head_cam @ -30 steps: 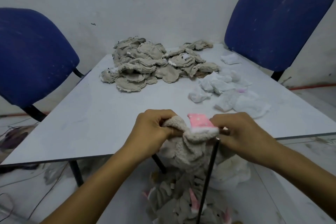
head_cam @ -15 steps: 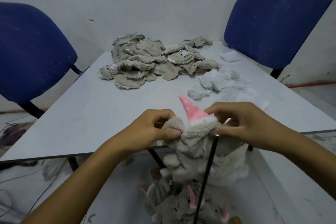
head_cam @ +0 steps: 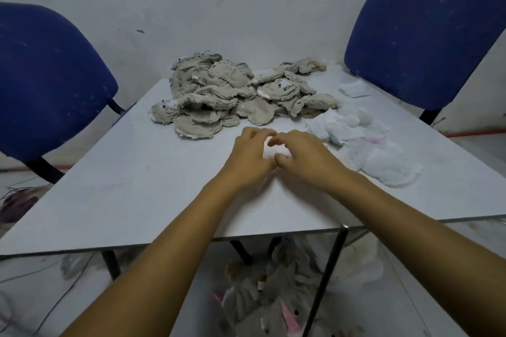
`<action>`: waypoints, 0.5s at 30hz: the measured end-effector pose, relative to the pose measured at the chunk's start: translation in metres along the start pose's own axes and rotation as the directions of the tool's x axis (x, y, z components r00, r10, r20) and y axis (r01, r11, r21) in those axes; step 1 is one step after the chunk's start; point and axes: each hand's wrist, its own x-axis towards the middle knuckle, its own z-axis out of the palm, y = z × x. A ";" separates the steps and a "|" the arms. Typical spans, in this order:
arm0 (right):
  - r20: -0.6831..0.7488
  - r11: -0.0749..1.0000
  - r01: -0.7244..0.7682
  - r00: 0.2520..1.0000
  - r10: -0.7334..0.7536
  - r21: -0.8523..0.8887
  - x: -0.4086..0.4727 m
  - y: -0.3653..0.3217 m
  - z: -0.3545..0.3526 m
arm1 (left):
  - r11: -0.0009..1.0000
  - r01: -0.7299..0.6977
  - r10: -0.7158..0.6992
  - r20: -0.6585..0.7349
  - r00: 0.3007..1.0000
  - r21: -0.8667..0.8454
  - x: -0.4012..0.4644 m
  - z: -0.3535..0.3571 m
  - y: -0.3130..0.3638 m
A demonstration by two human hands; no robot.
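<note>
Seen from the head camera, you have both arms stretched forward over the near edge of the table [head_cam: 131, 178], and your hands meet near its middle. Your left hand [head_cam: 250, 157] and your right hand [head_cam: 305, 159] sit side by side, knuckles up, thumbs close together. Between them is a small white piece [head_cam: 273, 150], on or just above the table top; I cannot tell which. Your left fingers [head_cam: 256, 133] curl over its left end, and your right forefinger and thumb bend round its right end, so both hands hold it. Most of the piece is hidden under them. Just beyond your hands, a grey pile [head_cam: 232, 96] of flat, ragged-edged fabric shapes spreads across the far half of the table. The shape at its left end shows small dark dots like eyes. To the right of your right hand, near it but apart, lies a white heap [head_cam: 367, 145] of thin, crumpled fabric with a trace of pink in it. A single white scrap [head_cam: 353, 89] sits farther back. A left chair [head_cam: 46, 76] and a right chair [head_cam: 427, 30], both blue and padded, stand at the far corners against the pale wall [head_cam: 246, 3]. Below the near table edge, grey plush pieces [head_cam: 262, 306] with pink parts lie heaped on the floor, and a thin black rod [head_cam: 328, 276] slants up from there to the table edge.
</note>
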 end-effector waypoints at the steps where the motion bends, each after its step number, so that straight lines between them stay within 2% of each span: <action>1: 0.005 0.999 -0.029 1.000 0.029 -0.031 0.018 0.004 0.003 | 0.999 0.028 -0.027 -0.032 0.999 0.035 0.016 -0.001 -0.005; 5: -0.089 0.981 -0.180 0.981 0.173 -0.071 0.089 0.031 0.001 | 0.910 0.098 -0.040 -0.150 0.988 0.403 0.085 -0.012 -0.025; 8: -0.184 0.930 -0.322 0.939 0.290 -0.175 0.136 0.059 -0.008 | 0.927 0.077 -0.019 -0.160 0.987 0.367 0.135 -0.028 -0.040; 10: -0.127 0.902 -0.398 0.916 0.380 -0.170 0.158 0.078 -0.012 | 0.920 0.032 0.002 -0.087 0.996 0.390 0.159 -0.027 -0.053; 13: 0.070 0.900 -0.365 0.918 0.391 -0.240 0.176 0.098 -0.003 | 0.906 0.063 -0.088 0.040 0.995 0.419 0.173 -0.008 -0.072; 15: 0.037 0.905 -0.355 0.927 0.373 -0.235 0.179 0.097 0.001 | 0.866 0.086 -0.124 0.045 0.991 0.492 0.168 0.003 -0.079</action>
